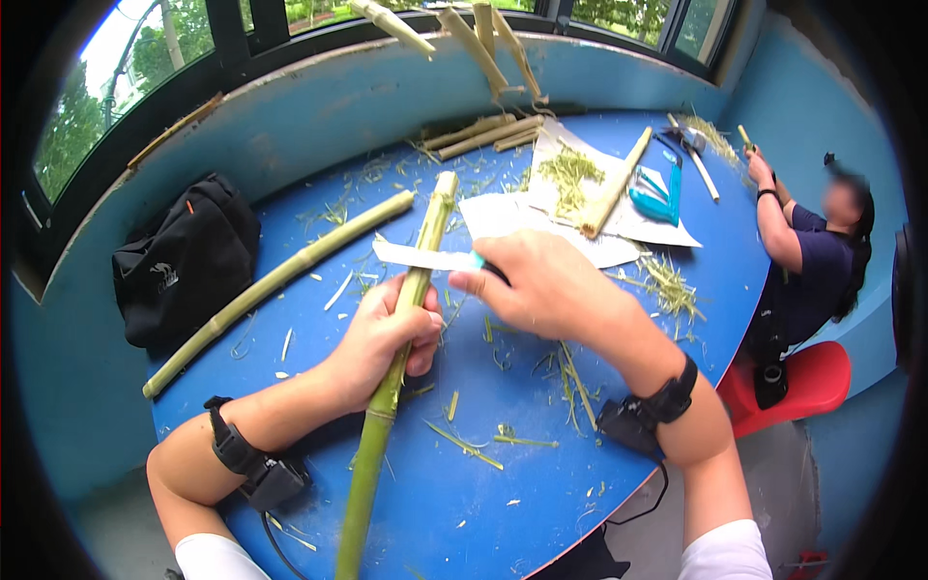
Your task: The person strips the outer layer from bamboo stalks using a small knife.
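Firmly, left hand (385, 338) encircles a bamboo stalk (381, 414); right hand (541, 282) clasps a knife (423, 256).

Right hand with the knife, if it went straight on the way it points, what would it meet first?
Most likely the green stalk gripped in the left hand: the right hand points left toward it, and the knife crosses it in the picture. Depth is hard to judge.

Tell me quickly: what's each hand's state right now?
Left hand: closed around the green stalk.
Right hand: closed, holding the knife by its handle.
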`<state>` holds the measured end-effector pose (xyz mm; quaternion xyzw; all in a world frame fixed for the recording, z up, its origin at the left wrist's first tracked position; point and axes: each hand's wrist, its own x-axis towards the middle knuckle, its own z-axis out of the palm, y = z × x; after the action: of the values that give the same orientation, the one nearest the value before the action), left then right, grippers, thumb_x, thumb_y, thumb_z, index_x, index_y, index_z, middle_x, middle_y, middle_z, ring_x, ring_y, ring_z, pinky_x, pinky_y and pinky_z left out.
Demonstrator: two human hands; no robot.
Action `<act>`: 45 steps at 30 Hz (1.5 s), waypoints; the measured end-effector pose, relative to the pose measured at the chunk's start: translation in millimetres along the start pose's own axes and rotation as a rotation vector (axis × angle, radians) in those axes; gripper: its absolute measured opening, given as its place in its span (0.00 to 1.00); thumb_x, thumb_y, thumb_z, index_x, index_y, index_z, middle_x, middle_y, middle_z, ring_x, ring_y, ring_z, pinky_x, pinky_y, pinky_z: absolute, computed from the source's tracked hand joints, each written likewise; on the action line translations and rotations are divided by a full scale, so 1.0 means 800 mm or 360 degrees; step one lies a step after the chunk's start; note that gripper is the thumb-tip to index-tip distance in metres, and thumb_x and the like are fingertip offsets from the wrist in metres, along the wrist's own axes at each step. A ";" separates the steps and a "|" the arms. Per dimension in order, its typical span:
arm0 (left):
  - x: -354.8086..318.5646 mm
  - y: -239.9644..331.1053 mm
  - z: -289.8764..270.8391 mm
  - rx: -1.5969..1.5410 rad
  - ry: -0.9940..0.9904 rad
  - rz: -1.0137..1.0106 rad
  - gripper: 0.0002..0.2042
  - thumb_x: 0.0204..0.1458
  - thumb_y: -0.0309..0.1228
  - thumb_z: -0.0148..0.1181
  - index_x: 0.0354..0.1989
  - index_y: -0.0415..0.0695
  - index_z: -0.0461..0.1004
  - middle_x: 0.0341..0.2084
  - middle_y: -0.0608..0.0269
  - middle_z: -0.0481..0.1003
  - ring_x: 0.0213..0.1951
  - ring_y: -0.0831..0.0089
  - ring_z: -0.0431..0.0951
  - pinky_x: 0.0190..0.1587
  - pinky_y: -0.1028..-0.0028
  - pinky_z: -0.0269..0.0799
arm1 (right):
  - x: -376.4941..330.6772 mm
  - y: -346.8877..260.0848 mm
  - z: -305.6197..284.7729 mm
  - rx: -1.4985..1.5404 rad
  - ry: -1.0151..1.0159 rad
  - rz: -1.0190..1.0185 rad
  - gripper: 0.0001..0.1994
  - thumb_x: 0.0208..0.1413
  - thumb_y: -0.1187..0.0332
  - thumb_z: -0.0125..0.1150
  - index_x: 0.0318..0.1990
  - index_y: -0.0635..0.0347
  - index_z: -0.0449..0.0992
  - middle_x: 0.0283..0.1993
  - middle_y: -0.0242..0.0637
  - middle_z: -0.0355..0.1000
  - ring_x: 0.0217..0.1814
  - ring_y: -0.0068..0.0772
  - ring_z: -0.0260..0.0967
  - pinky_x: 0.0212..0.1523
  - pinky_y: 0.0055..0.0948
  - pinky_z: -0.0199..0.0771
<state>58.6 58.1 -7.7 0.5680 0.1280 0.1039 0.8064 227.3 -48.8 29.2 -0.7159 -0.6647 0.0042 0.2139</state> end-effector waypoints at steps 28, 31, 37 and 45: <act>0.009 -0.011 0.005 -0.0077 -0.0039 -0.0049 0.06 0.55 0.31 0.49 0.36 0.44 0.60 0.19 0.68 0.62 0.18 0.82 0.58 0.19 0.81 0.55 | 0.009 0.033 0.007 -0.0158 0.0107 0.0302 0.25 0.56 0.49 0.49 0.24 0.66 0.71 0.25 0.54 0.70 0.32 0.56 0.69 0.35 0.47 0.68; 0.009 -0.009 0.005 -0.0106 -0.0031 -0.0027 0.07 0.55 0.31 0.49 0.37 0.44 0.61 0.19 0.69 0.61 0.18 0.82 0.59 0.19 0.81 0.55 | 0.004 0.024 0.002 -0.0079 -0.0065 0.0203 0.23 0.56 0.50 0.49 0.26 0.66 0.71 0.26 0.54 0.71 0.32 0.56 0.70 0.35 0.47 0.68; 0.009 -0.013 0.003 -0.0123 0.0048 -0.0035 0.07 0.55 0.32 0.50 0.37 0.44 0.61 0.19 0.69 0.60 0.18 0.81 0.60 0.20 0.80 0.56 | -0.003 0.004 0.006 -0.0030 -0.0199 0.0019 0.21 0.56 0.52 0.49 0.27 0.65 0.72 0.26 0.53 0.71 0.31 0.56 0.70 0.34 0.48 0.68; 0.009 -0.014 0.007 -0.0093 0.0057 -0.0045 0.06 0.55 0.31 0.49 0.35 0.44 0.61 0.19 0.69 0.60 0.18 0.81 0.60 0.20 0.80 0.56 | -0.001 0.010 0.008 0.0060 -0.0207 0.0032 0.22 0.56 0.51 0.49 0.27 0.64 0.72 0.25 0.53 0.71 0.31 0.57 0.69 0.34 0.48 0.67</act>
<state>67.7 51.9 -16.8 0.5405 0.1474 0.1065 0.8215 232.6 -47.9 20.9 -0.7165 -0.6698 0.0655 0.1836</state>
